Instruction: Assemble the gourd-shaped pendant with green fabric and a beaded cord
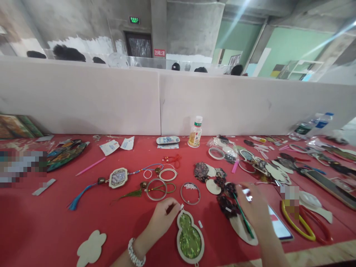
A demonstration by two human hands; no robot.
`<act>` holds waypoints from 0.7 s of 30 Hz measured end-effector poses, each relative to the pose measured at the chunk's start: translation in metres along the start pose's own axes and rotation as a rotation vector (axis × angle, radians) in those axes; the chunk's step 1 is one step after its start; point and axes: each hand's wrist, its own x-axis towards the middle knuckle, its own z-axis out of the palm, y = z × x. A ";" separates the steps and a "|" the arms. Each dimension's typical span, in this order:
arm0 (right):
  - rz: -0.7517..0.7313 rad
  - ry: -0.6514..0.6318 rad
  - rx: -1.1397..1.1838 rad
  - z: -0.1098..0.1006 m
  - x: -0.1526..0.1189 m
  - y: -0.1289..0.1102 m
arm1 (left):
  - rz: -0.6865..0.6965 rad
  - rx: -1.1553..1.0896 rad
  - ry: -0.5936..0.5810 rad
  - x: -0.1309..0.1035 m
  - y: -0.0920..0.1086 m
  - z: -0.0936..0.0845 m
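Lengthwise, gourd frame (190, 237), neck toward partition.

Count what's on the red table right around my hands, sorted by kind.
Gourd-shaped frame with green filling, left hand touching its top: 1
Green stick, by the right hand: 1
Round rings: 3
Blank wooden cutout: 1
Phone: 1
Total: 7

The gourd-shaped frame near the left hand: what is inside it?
The gourd-shaped frame holds a glossy green filling across both lobes. The left hand pinches its top end, hiding the tip. What lies beneath the frame on the red tablecloth is covered.
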 end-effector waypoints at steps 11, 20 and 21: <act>-0.605 -0.753 0.432 0.060 -0.041 -0.109 | 0.046 0.021 0.011 0.000 0.004 -0.004; -0.536 -0.610 0.483 0.034 -0.034 -0.086 | 0.041 0.090 -0.004 -0.002 0.006 -0.002; -0.494 -0.489 0.469 0.027 -0.034 -0.076 | 0.037 0.094 0.000 -0.002 0.007 -0.003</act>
